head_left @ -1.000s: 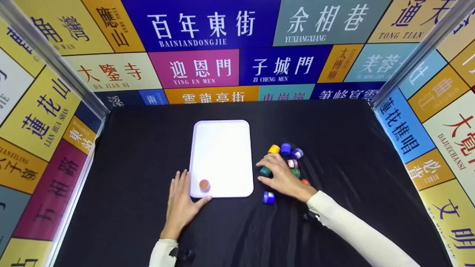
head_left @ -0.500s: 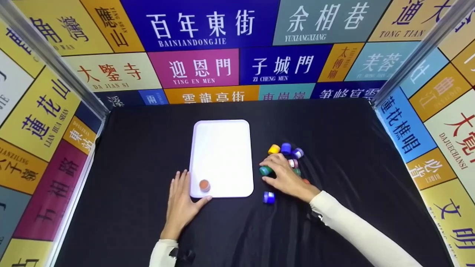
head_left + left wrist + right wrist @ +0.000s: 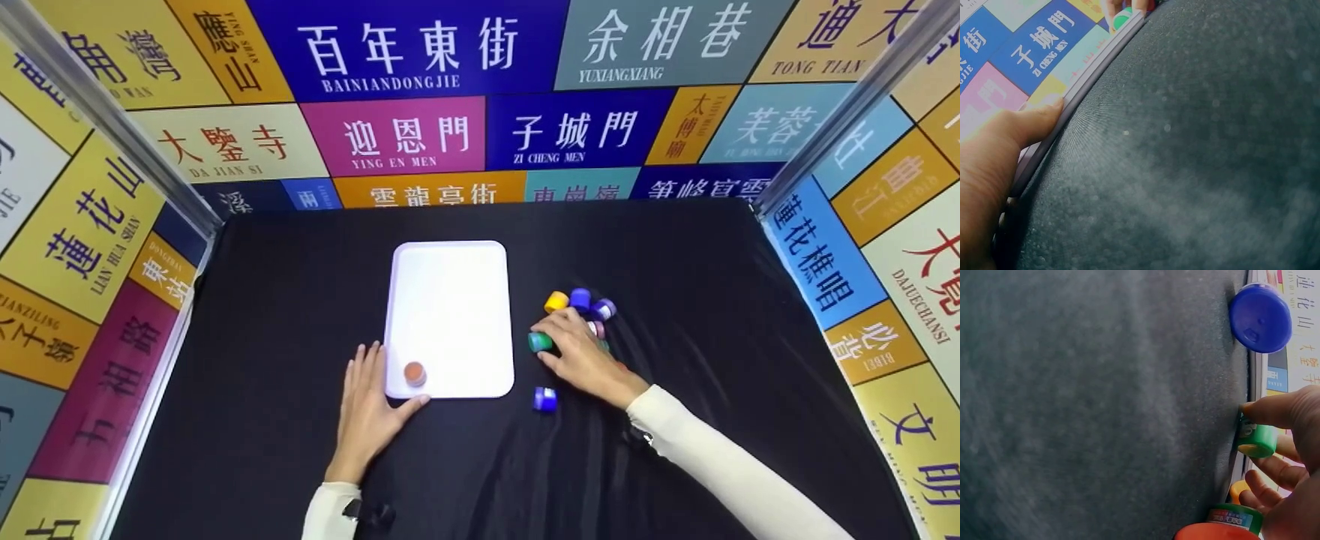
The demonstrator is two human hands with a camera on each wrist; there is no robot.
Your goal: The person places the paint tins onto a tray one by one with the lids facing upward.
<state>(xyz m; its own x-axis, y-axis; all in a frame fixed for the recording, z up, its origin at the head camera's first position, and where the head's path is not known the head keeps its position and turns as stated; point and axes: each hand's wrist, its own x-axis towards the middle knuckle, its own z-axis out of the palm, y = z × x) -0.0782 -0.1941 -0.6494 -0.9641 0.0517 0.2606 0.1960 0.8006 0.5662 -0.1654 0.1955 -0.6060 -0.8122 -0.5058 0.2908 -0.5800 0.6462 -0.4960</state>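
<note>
My right hand [image 3: 556, 345] grips a small green-lidded jar [image 3: 539, 342] on the black cloth, just right of the white tray [image 3: 450, 300]. In the right wrist view the thumb [image 3: 1275, 410] and fingers pinch that green jar [image 3: 1256, 440]. My left hand [image 3: 373, 390] lies flat on the cloth, its thumb [image 3: 1039, 121] against the tray's near-left edge [image 3: 1084, 84]. An orange-lidded jar [image 3: 414, 373] stands on the tray near that corner. Part of the jar cluster is hidden under my right hand.
More small jars sit beyond my right hand: yellow [image 3: 556, 301], blue [image 3: 579, 299], purple [image 3: 602, 309] and pink [image 3: 596, 328]. A blue-lidded jar [image 3: 545, 399] stands alone nearer me. Colourful sign panels wall the black cloth [image 3: 675, 285] on three sides.
My right hand's fingers have drawn in around the green jar and shifted it slightly away from me, so its lid shows brighter. The left hand and tray have not moved.
</note>
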